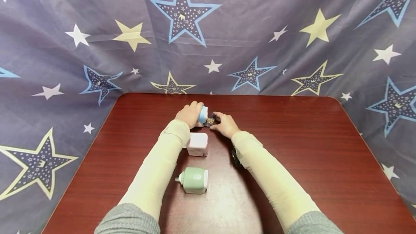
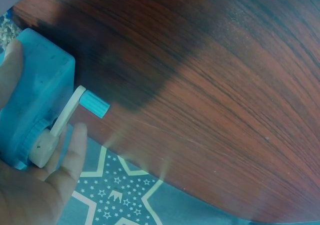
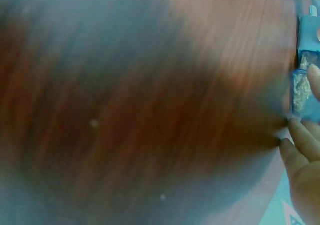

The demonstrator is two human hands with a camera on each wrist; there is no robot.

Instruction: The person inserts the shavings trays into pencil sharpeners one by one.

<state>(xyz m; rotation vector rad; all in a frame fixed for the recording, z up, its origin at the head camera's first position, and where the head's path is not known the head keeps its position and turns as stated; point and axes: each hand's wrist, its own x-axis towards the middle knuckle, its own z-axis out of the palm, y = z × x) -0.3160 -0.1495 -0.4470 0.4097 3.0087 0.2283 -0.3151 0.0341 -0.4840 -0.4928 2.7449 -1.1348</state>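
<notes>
My left hand [image 1: 191,114] grips a light blue hand-crank pencil sharpener [image 1: 203,115] that lies on its side near the far part of the table. The left wrist view shows its crank handle [image 2: 93,103] sticking out past the fingers, with the thumb across the body. From the opposite side, my right hand [image 1: 226,125] holds the clear shavings drawer [image 1: 209,121] between thumb and fingers. Pale shavings [image 3: 302,91] fill the drawer, which is drawn partly out of the sharpener. In the right wrist view only its edge shows, beside the thumb.
A pink sharpener [image 1: 197,144] lies just nearer to me than the blue one, beside the left forearm. Closer still lies a green sharpener [image 1: 195,180], its crank end to the left. A small dark object [image 1: 236,157] is partly hidden by the right forearm. A star-patterned cloth [image 1: 211,46] hangs behind the table.
</notes>
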